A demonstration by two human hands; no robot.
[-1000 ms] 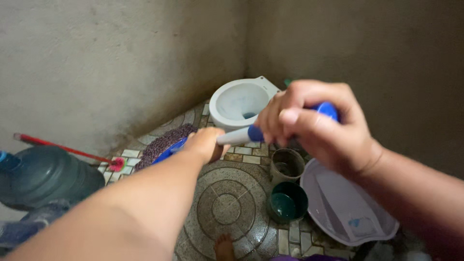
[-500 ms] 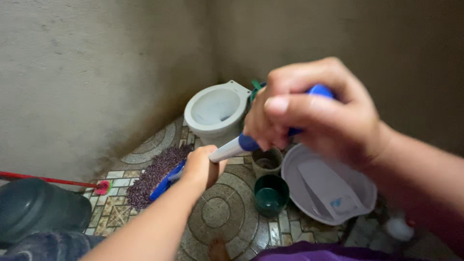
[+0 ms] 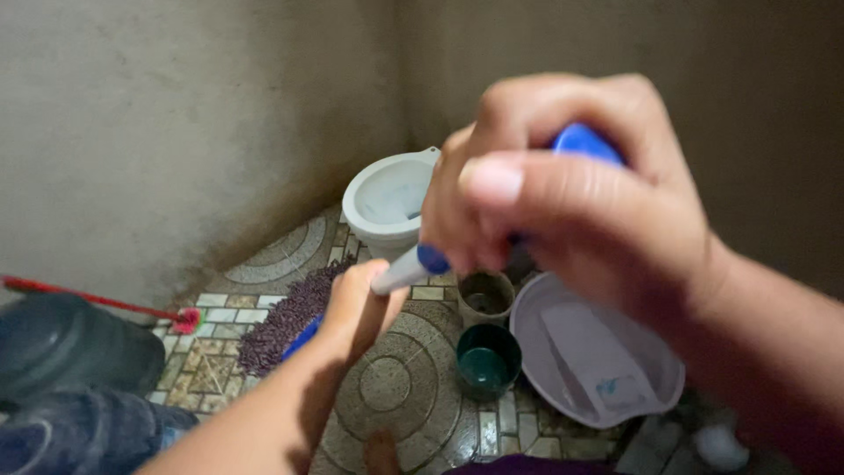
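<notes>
My right hand (image 3: 563,193) is close to the camera and grips the blue top end of a mop handle (image 3: 400,271), a white pole with blue fittings. My left hand (image 3: 360,299) grips the same handle lower down. The mop's dark purple fringed head (image 3: 281,318) lies flat on the patterned tile floor (image 3: 396,387), left of my left hand, on a blue frame. A white toilet bowl (image 3: 387,198) stands in the corner behind the hands.
A dark green cup (image 3: 486,361) and a grey cup (image 3: 485,297) stand on the floor beside a pale plastic basin (image 3: 598,361). A large bluish water jug (image 3: 61,347) sits at left, with a red-handled brush (image 3: 97,303) by the wall. My foot (image 3: 380,453) shows below.
My right hand has risen closer to the camera with the handle's end. The left hand slid slightly along the pole. The mop head stays on the floor, and the view shifted little.
</notes>
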